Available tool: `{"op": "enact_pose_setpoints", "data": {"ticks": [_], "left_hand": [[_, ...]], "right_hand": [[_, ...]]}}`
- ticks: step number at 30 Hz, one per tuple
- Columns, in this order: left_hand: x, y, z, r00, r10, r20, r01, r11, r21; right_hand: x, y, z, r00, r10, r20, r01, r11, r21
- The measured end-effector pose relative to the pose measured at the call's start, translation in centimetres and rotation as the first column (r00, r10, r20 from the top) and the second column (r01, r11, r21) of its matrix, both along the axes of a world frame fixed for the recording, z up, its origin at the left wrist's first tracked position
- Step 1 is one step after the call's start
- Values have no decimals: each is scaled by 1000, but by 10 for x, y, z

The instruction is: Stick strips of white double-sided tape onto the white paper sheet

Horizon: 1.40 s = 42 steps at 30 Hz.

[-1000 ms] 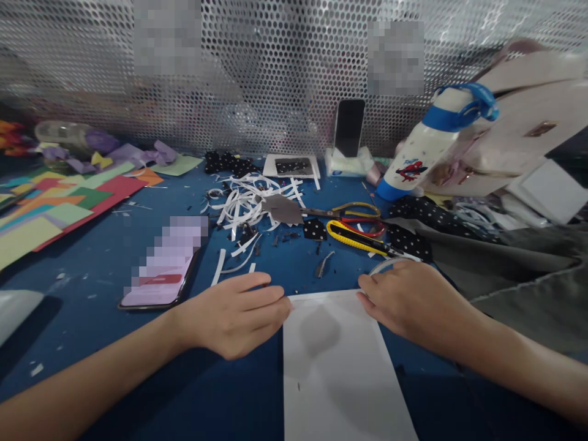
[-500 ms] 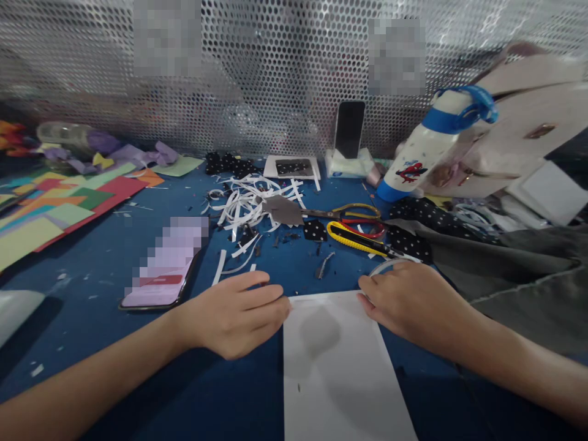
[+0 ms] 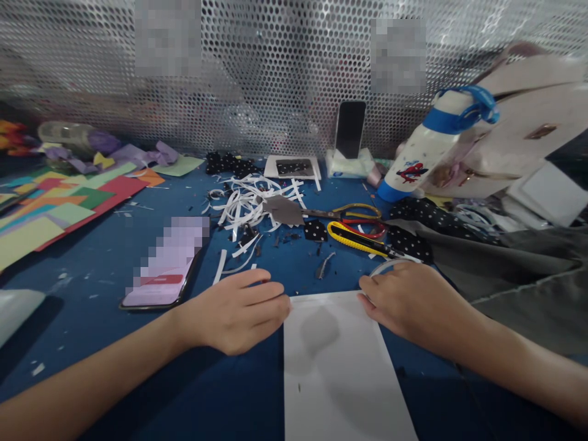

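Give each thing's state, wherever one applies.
White sheet: lying flat
Left hand: curled, at sheet's far-left corner
Right hand: curled, at far-right corner
Near phone: lying, screen lit
Rear phone: propped upright, screen dark
Scissors: lying, blades partly covered
Yellow cutter: lying, blade unclear
White strips: loose, tangled
Coloured papers: overlapping, spread

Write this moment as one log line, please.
left hand: at rectangular white paper sheet, far left corner | right hand: at far right corner

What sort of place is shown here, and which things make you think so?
It is probably a craft worktable, though the pictures do not settle where. Scissors and a yellow cutter lie near a heap of thin white strips, and coloured sheets overlap at the left.
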State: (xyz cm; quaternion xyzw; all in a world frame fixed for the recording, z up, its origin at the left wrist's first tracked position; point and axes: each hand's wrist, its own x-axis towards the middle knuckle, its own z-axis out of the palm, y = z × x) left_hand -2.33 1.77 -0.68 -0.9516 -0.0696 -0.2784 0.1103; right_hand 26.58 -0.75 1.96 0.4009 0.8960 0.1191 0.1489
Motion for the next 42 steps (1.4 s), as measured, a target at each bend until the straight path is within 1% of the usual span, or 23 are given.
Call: {"op": "enact_pose_setpoints", "data": {"ticks": [5,10,14,18,21,27,33,38,42], "left_hand": [[2,1,2,1000,-11,26,11,1000,-16],[3,1,4,1000,14,15,-13,999,-38],[3,0,4,1000,27,12,-27,999,-48],[3,0,3,999,40,20,-39,999,-32],[2,0,2,999,45,2,-45,999,-17],[-1,-3,1,999,32,-31,-30,998,55],[-2,-3,-3,998,69,-16,-67,995,74],[0,-1,-3,999,28,-26,-26,996,80],[1,0,-2,1000,14,-13,-13,998,69]], "right_hand": [[0,0,0,1000,-10,9,10,1000,-9],[1,0,-2,999,5,34,-5,1000,-15],[0,0,-2,1000,-14,26,14,1000,-17],[-1,0,-1,999,-36,19,36,999,-25],[-2,1,0,999,-30,26,30,999,-25],[-1,2,-2,1000,-24,9,24,1000,-17],[0,1,-3,1000,-9,19,10,1000,-20],[0,1,-3,999,-35,21,35,999,-27],[-1,2,-3,999,-29,24,29,999,-21]]}}
